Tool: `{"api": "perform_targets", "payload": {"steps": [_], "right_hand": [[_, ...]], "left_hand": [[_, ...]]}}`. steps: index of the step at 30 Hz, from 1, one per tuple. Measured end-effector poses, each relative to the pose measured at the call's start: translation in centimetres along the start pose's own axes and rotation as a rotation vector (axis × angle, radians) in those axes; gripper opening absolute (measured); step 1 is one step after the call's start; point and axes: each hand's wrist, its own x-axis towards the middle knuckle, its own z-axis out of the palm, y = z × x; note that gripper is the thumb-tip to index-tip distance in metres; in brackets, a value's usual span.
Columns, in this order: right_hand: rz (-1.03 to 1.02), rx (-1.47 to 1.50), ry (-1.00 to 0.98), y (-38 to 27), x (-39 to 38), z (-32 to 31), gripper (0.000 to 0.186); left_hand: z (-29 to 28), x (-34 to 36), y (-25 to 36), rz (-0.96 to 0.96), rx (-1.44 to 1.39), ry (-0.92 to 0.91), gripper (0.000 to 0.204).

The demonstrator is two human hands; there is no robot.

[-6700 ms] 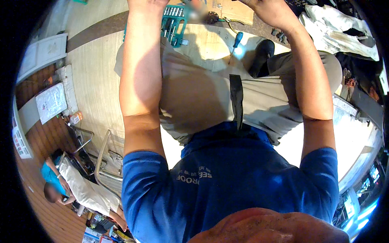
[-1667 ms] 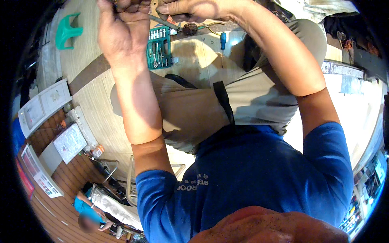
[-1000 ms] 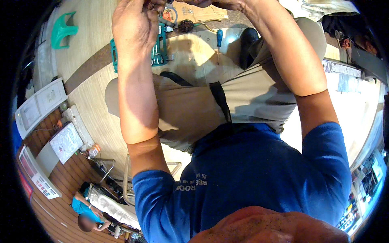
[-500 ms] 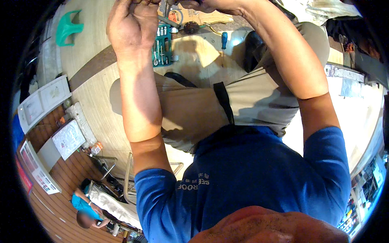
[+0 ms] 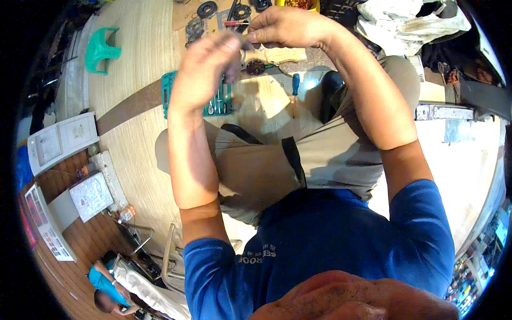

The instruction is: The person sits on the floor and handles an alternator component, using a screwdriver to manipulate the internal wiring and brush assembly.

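My left hand (image 5: 207, 72) is above the green socket-set case (image 5: 169, 88), its fingers curled and smeared by motion. Close to its fingertips, my right hand (image 5: 290, 28) has fingers and thumb pressed together over a small dark piece I cannot make out. Below the hands, a round part with copper-coloured windings (image 5: 256, 66) lies on the floor. To its right is a screwdriver with a blue handle (image 5: 295, 84). Dark ring-shaped parts (image 5: 207, 9) and a thin red-handled tool (image 5: 234, 23) rest on cardboard beyond my hands.
A yellow container (image 5: 318, 6) with copper-coloured bits stands at the far edge. White crumpled sheeting (image 5: 410, 26) lies at the upper right. There is a green plastic stool (image 5: 105, 50) at the upper left. Another person (image 5: 106, 282) sits at the lower left near a metal-framed chair (image 5: 172, 256).
The view has shifted, so more of the cardboard and parts shows beyond my hands. Both hands appear lower in the picture, and my left hand is moving with its fingers blurred.
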Motion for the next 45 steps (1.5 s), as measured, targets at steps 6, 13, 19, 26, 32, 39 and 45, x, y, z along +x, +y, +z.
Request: {"api": "perform_targets", "payload": {"steps": [6,13,19,26,32,39,45], "right_hand": [[0.019,0.069,0.282,-1.0,0.0,1.8,0.034],[-0.02,0.36,0.224,-0.2,0.7,4.7,0.026],[-0.038,0.291,0.108,-0.6,0.2,4.0,0.032],[-0.119,-0.197,0.029,0.4,-0.5,-0.5,0.035],[0.034,0.041,0.268,-1.6,-0.2,2.2,0.035],[0.028,0.473,0.034,0.6,0.7,4.2,0.025],[-0.232,-0.216,-0.06,0.4,0.8,1.0,0.027]], "left_hand": [[1.0,1.5,-3.3,0.008,0.89,0.228,0.028],[0.5,2.5,-2.8,0.227,-0.683,0.355,0.028],[0.3,1.6,-1.6,0.263,-0.873,0.259,0.033],[0.5,-0.2,0.8,-0.214,0.161,-0.108,0.027],[1.0,2.0,-3.3,-0.061,0.626,0.408,0.025],[0.4,2.9,-2.2,0.308,-0.741,0.373,0.035],[-1.0,0.9,-1.7,0.043,-0.369,-0.059,0.031]]}}
